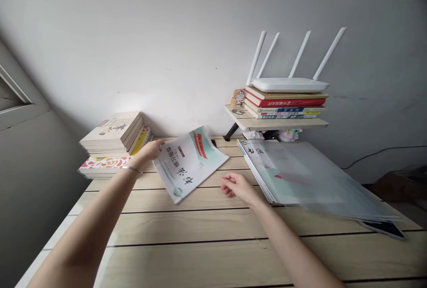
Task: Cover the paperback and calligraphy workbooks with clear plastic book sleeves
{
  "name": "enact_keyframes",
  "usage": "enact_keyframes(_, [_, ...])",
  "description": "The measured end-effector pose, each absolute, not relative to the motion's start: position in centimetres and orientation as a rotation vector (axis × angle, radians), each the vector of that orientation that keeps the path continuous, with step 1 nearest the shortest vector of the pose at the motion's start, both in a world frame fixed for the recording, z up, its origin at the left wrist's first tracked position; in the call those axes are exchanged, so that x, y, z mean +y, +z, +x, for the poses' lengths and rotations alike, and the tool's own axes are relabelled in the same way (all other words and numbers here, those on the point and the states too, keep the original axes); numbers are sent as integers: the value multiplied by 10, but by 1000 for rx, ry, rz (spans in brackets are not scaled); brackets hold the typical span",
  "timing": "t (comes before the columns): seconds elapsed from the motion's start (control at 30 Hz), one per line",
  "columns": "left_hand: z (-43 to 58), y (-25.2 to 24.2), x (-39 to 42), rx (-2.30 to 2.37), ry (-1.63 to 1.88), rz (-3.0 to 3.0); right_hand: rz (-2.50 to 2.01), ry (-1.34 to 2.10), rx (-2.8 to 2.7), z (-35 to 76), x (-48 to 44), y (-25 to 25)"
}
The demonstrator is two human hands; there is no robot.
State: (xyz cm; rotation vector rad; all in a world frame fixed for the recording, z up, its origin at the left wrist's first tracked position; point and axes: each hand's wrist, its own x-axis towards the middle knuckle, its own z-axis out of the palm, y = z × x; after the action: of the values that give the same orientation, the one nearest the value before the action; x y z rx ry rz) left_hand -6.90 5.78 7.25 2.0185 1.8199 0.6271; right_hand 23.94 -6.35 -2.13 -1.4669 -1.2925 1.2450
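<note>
My left hand (pixel 151 152) grips a thin calligraphy booklet (pixel 182 168) by its left edge, fingers closed on it. The booklet has a pale cover with a red and green panel and Chinese characters, and is held at a slant above the desk. Over the middle of the desk is my right hand (pixel 235 188), its fingers curled loosely together with nothing visible in them. To its right lies a stack of similar booklets (pixel 255 163), partly under a translucent plastic sheet (pixel 320 181) that is blurred along its front edge.
Piled books (pixel 113 134) stand at the left by the wall. A raised shelf (pixel 283 123) at the back right carries several books (pixel 287 101), a small figure (pixel 239 98) and a white router (pixel 290 84). A phone-like dark object (pixel 383 229) pokes out under the plastic sheet on the slatted desk (pixel 187 243).
</note>
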Motion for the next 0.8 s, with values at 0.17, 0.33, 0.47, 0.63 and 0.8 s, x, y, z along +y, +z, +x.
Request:
enact_keyframes(0.17, [-59,86,90,1896,534,2310,-1432,551,-1527,250,-53,-31])
enact_keyframes(0.33, [-28,68,97,1871,638,2535,-1361,375,-1715,256,-48,-44])
enact_keyframes(0.47, [-10,47,88,1743,641,2657,-1398,296,-1807,260,-46,-53])
enact_keyframes(0.63, [-3,16,39,1184,435,2847,-1449,183,-1880,260,-47,-51])
enact_keyframes(0.8, [-35,-5,-15,1133,342,2946,-1482,54,-1960,256,-54,-41])
